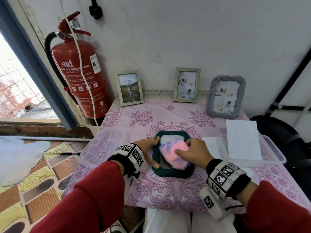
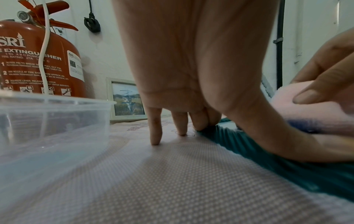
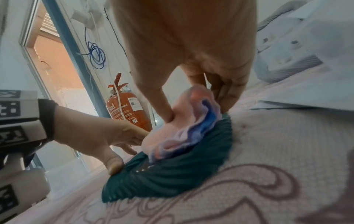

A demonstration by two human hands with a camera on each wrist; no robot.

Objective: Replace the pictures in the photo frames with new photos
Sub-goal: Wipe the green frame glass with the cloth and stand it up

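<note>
Lying flat in the middle of the pink flowery tablecloth (image 1: 168, 190), between both hands: a dark green frame (image 1: 170, 173) with ridged edges. Resting on top of it, a soft pink and blue cloth (image 1: 174, 153). Left hand (image 1: 148, 148) spread against the frame's left side, thumb pressing the near edge, fingers (image 2: 156, 130) straight with tips down on the tablecloth by the far corner. Right hand (image 1: 193, 153) bent over the cloth, pinching it between thumb and fingers and pushing it onto the frame. Both sleeves red, both wrists wearing bands with black and white squares. Standing at the back by the wall, well apart from the hands: three more frames, two pale ones (image 1: 129, 88) (image 1: 186, 84) and a grey one (image 1: 225, 96). Sitting at each side, a clear plastic tub (image 2: 53, 115).
</note>
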